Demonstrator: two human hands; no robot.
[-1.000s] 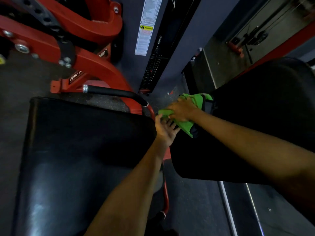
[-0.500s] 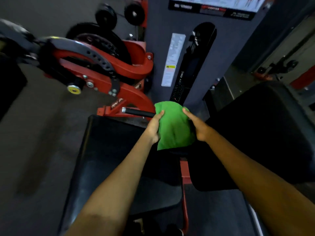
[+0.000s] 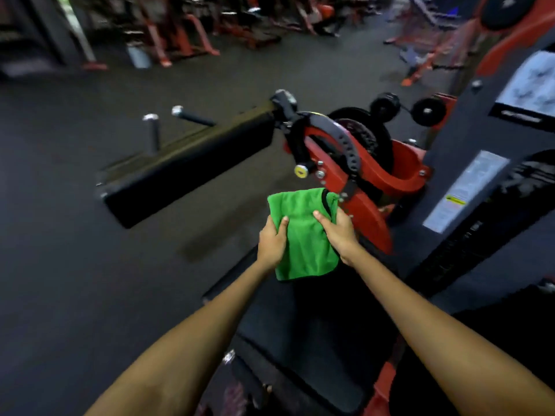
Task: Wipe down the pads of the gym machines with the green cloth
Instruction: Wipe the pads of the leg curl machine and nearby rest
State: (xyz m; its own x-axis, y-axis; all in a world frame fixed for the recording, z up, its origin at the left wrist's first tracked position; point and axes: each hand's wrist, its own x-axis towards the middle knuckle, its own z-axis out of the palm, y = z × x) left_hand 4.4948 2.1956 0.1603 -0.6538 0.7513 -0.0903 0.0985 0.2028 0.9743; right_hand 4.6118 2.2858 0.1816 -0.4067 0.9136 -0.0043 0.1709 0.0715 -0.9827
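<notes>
The green cloth (image 3: 301,235) hangs spread in the air in front of me, above the black seat pad (image 3: 303,340). My left hand (image 3: 271,240) grips its left edge with the thumb on top. My right hand (image 3: 338,232) grips its right edge the same way. A long black pad (image 3: 186,168) on the red machine arm (image 3: 369,187) stretches out to the left, beyond the cloth. The lower part of the cloth droops free.
A dark weight stack column (image 3: 480,187) with a label stands at the right. Two chrome-tipped handles (image 3: 153,130) stick up behind the long pad. Dark rubber floor (image 3: 75,265) lies to the left. Blurred red machines fill the far background.
My head has lifted, so more of the gym shows. Both hands took the cloth off the right pad, opened it out and now hold it higher by its two sides.
</notes>
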